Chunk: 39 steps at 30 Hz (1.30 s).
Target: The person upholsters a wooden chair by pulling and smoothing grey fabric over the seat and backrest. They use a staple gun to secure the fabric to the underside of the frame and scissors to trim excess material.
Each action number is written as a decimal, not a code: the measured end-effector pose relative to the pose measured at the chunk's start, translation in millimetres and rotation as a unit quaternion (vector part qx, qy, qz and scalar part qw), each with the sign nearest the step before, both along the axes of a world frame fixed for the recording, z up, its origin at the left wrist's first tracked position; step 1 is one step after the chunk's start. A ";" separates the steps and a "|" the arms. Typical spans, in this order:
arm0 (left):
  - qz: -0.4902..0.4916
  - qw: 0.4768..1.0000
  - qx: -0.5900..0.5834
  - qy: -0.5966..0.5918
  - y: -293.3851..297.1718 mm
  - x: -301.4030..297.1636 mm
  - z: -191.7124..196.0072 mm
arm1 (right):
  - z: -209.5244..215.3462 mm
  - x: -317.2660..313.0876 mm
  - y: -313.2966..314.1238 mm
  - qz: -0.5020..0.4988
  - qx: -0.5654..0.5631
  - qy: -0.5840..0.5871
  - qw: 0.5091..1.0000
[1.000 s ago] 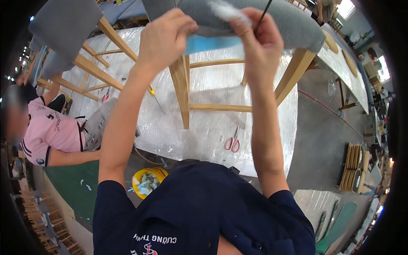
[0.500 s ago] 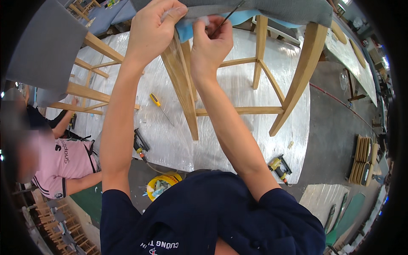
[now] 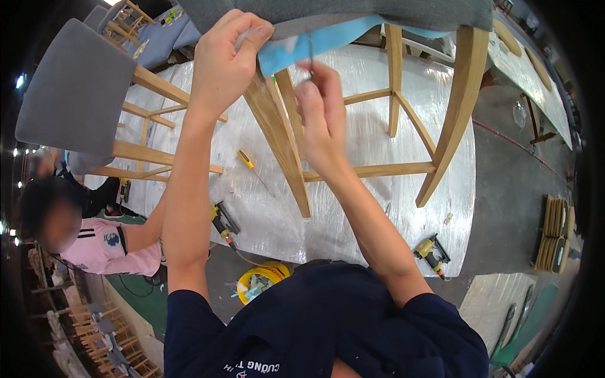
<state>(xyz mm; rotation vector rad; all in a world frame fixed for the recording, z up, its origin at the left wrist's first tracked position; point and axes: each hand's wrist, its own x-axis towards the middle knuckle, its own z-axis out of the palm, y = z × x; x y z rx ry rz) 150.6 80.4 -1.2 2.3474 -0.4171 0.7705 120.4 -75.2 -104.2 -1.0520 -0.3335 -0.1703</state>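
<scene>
A wooden-legged chair stands before me, its grey upholstered cover (image 3: 353, 17) at the top of the view. Below the cover's edge hangs a light-blue strip of material (image 3: 328, 39). My left hand (image 3: 228, 63) is closed at the left corner, fingers pinched on the edge of the grey cover above a chair leg (image 3: 277, 135). Beneath the blue strip, my right hand (image 3: 324, 120) is closed around a thin dark rod-like tool (image 3: 311, 50) that points upward, its tip near the strip. Motion blurs the right fingertips, and the tool's exact kind cannot be made out.
A plastic-wrapped table (image 3: 359, 220) carries a yellow-handled screwdriver (image 3: 246, 159) and staple guns (image 3: 224, 220) (image 3: 433, 255). Another grey chair (image 3: 75, 94) stands left, near a person in a pink shirt (image 3: 120, 249). A yellow bucket (image 3: 277, 272) of scraps sits below the table edge.
My right hand has dropped away from the cover's edge, and its tool has swung from slanting right to nearly upright. More blue strip shows. My left hand keeps its pinch.
</scene>
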 end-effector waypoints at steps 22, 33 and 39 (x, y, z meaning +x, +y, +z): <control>-0.001 0.977 -0.042 -0.209 -17.5 -24.8 -42.1 | 7.8 20.1 -39.9 0.138 -0.140 0.036 0.980; -0.019 0.954 -0.019 -0.298 -22.4 -32.4 -68.1 | 9.0 60.1 -79.3 0.172 -0.321 -0.015 0.931; -0.004 0.957 0.001 -0.291 -26.1 -46.5 -78.6 | 13.5 41.1 -69.8 0.166 -0.234 -0.019 0.958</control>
